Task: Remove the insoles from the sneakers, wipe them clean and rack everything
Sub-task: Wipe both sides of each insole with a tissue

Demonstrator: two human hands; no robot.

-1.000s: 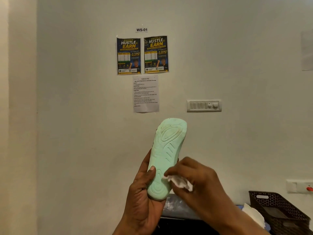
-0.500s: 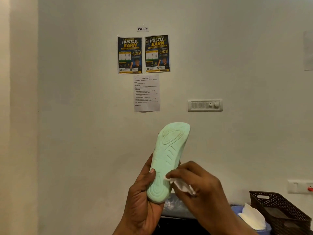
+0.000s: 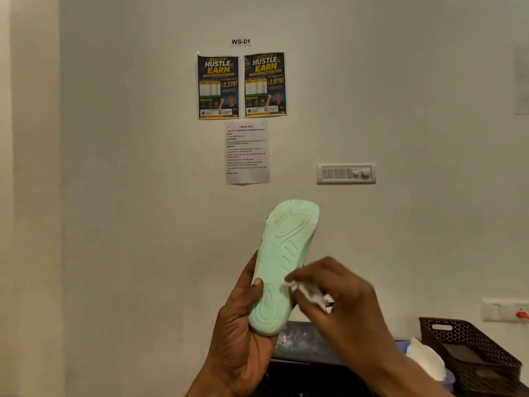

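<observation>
Well, at the far left of the frame I see only bare cream wall [image 3: 114, 196]. Toward the upper middle a small label [image 3: 240, 41] reading WS-01 sits above two dark posters [image 3: 217, 87] hung side by side, and a printed white sheet [image 3: 247, 152] hangs just below them.

At lower centre my left hand [image 3: 243, 333] grips the heel end of a pale green insole [image 3: 283, 267], thumb laid across its ridged face. The insole stands nearly upright, toe tilted a little to the right, and is held up in front of the wall. My right hand [image 3: 343, 305] comes in from the lower right, fingers curled round a crumpled white wipe [image 3: 307, 293] that touches the insole's right edge about halfway up. This hand is blurred and covers part of the grey ledge [image 3: 303, 342] behind it.

Right of centre, a white switch plate [image 3: 346, 173] is fixed to the wall. In the lower right corner a dark perforated basket [image 3: 469, 348] stands, with a pile of white tissues [image 3: 426, 359] just beside it on the left, partly hidden by my right forearm. Above the basket is a wall socket [image 3: 505, 310] with a red switch.
</observation>
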